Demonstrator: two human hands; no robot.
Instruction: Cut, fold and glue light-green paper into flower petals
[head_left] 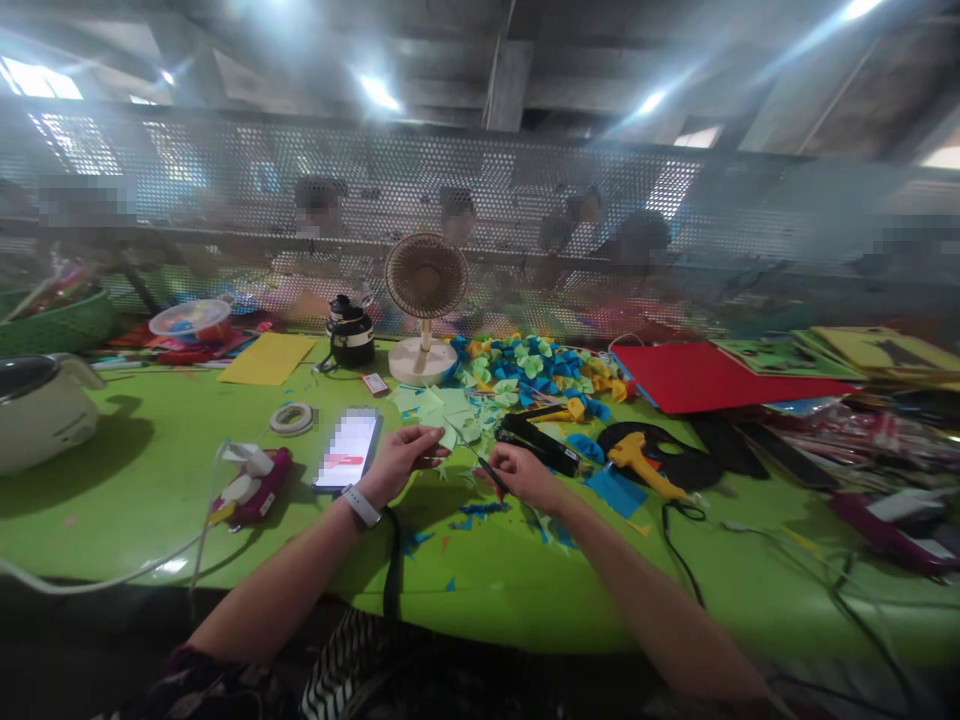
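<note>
My left hand (409, 455) pinches a small piece of light green paper (448, 436) between thumb and fingers above the middle of the table. From the right, my right hand (517, 474) is closed around the dark handle of scissors (491, 474), whose thin blades point toward the paper. Light green paper pieces (442, 405) lie just beyond both hands. Right of them rests a black stapler (536, 443). Behind it is a heap of folded green, blue and yellow paper flowers (532, 365). Blue scraps (480, 510) are scattered below my hands.
A phone (349, 448), tape roll (291, 418) and purple power strip (259, 487) lie left. A fan (426, 285) stands at the back. Rightward are a yellow glue gun (641, 462), red sheet (720, 375) and cables. People sit beyond the perforated screen (495, 170).
</note>
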